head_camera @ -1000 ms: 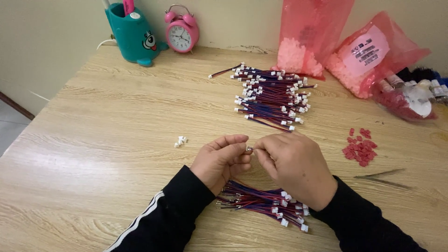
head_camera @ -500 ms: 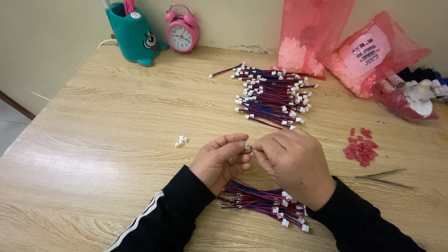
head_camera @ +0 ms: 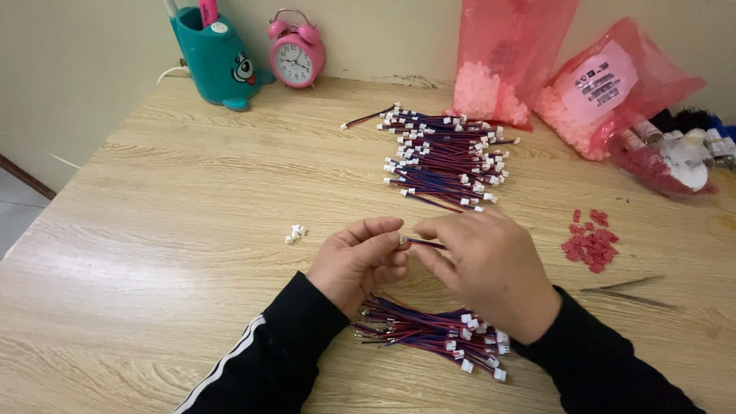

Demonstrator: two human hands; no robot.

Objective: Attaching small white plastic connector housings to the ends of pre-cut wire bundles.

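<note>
Over wire bundle (head_camera: 429, 337) | both hands: left (head_camera: 359, 261) & right (head_camera: 491, 268) pinch wire lead (head_camera: 422, 243)

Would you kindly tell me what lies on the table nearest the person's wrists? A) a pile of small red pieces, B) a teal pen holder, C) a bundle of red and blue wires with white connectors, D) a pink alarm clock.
C: the bundle of wires lies just below the left hand and right hand, by the wrists; the clock stands far back.
</note>
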